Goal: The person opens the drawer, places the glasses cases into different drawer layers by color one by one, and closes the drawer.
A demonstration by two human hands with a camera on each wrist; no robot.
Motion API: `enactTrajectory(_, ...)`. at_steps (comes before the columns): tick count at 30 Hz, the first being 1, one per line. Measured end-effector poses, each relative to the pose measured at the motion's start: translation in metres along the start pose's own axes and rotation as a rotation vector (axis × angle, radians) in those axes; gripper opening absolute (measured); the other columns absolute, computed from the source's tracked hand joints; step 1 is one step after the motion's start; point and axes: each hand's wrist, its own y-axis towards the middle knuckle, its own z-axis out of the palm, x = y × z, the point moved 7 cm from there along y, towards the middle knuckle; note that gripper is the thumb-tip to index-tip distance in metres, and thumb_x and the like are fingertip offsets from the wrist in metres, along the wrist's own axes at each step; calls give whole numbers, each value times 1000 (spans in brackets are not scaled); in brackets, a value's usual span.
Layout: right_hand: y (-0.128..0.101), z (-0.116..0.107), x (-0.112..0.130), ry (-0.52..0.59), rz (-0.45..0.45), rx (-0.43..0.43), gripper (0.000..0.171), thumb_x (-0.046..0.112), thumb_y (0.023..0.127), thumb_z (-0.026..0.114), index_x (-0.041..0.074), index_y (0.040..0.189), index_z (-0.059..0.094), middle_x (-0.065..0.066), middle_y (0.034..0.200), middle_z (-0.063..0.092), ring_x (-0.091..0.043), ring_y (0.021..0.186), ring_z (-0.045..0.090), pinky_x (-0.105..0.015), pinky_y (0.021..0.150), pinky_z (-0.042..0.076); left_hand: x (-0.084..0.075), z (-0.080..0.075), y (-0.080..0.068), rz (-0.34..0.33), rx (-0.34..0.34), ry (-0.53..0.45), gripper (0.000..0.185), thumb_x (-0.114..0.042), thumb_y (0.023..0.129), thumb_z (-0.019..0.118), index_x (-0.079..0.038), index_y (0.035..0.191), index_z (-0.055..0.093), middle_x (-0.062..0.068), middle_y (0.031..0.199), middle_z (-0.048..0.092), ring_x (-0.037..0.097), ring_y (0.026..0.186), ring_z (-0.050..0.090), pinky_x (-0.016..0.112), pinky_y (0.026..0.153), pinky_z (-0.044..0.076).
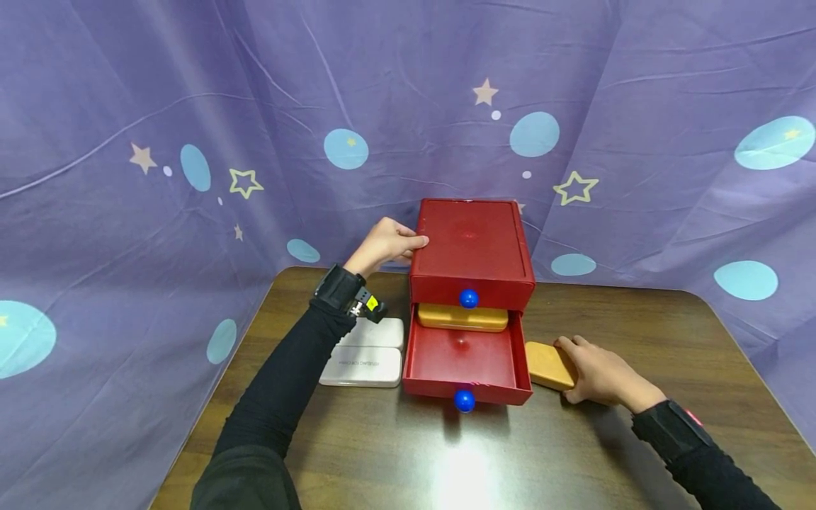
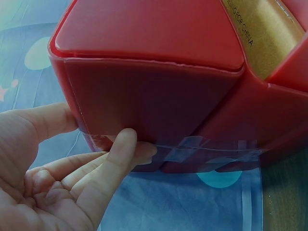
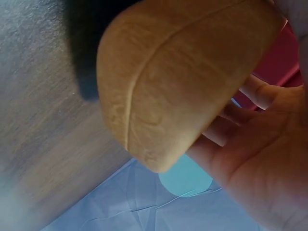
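A red two-drawer box (image 1: 472, 248) stands at the table's middle back. Its lower drawer (image 1: 460, 363) is pulled out, with a blue knob (image 1: 464, 401), and an orange case (image 1: 462, 317) lies at the drawer's back. My left hand (image 1: 385, 243) holds the box's upper left edge, thumb on top and fingers (image 2: 118, 159) against the side wall (image 2: 159, 106). My right hand (image 1: 596, 372) grips a second orange case (image 1: 548, 365) just right of the open drawer; in the right wrist view this orange case (image 3: 178, 77) fills the view, fingers curled behind it.
Two white flat cases (image 1: 366, 354) lie on the dark wooden table (image 1: 408, 453) left of the drawer, under my left forearm. A purple curtain (image 1: 191, 106) with stars and circles hangs behind and to the sides. The upper drawer's blue knob (image 1: 468, 298) sits above the open drawer.
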Motion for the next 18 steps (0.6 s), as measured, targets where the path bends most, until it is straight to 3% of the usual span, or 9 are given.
enactTrajectory(4,-2,-3,0,15,-22,-16,82,25,58,95,6,126,54,-3,94,60,-18,80,52,-33,63,45,1,0,1,-2,2,-3,36,-18,93,75,8,119,72,26,110,75,28,92,77,36,80,65)
enactTrajectory(11,-5,-10,3,77,-50,-64,77,20,60,94,8,123,49,-1,90,56,-15,77,50,-29,63,41,2,0,1,-1,5,-13,39,-17,94,75,9,122,70,26,112,74,31,96,76,43,88,63)
enactTrajectory(15,-7,-16,4,80,-49,-101,80,22,60,93,7,124,48,-4,94,58,-16,79,52,-30,62,42,2,1,1,-5,5,-5,39,-18,94,74,8,123,70,25,112,74,31,97,76,38,83,64)
enactTrajectory(18,-10,-25,5,83,-43,-141,81,27,64,94,5,126,46,-6,96,59,-16,78,52,-29,61,42,2,1,1,-8,6,-15,39,-17,94,74,9,123,69,26,112,74,32,98,76,43,88,62)
